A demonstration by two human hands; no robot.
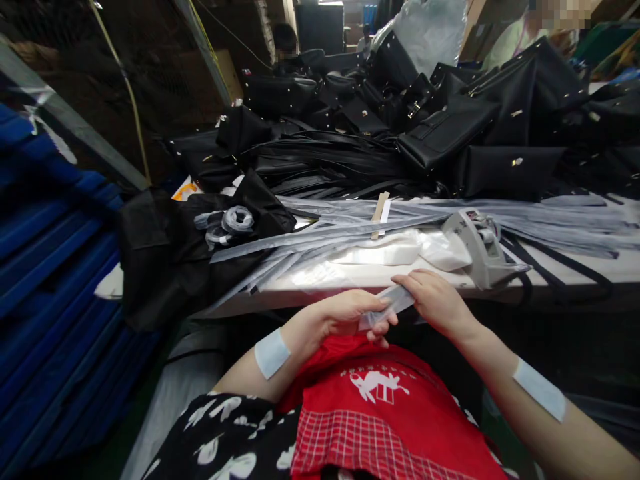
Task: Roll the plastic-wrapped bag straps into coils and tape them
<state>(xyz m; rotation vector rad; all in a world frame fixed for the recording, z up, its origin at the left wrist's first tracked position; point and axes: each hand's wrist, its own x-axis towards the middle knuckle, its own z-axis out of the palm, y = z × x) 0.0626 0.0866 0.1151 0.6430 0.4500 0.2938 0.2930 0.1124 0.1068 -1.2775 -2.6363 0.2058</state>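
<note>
Just above the red apron, my left hand (pixel 356 312) and my right hand (pixel 433 299) hold a strip of clear plastic (pixel 395 301) between them. The left fingers and thumb are wrapped on its left part; the right thumb and fingers pinch its upper right end. Beyond the hands, long translucent plastic strips (pixel 280 248) lie across the white table (pixel 450 283). A grey-white tape dispenser (pixel 473 250) stands to the right of them. Coiled clear plastic (pixel 237 220) rests on black material at the left.
Black bags (pixel 450 127) and a bundle of black straps (pixel 320 160) are heaped at the back. Blue stacked crates or pallets (pixel 55 267) stand at the left. Black straps (pixel 565 263) hang over the table's front edge at the right. A person (pixel 520 40) is at the far right.
</note>
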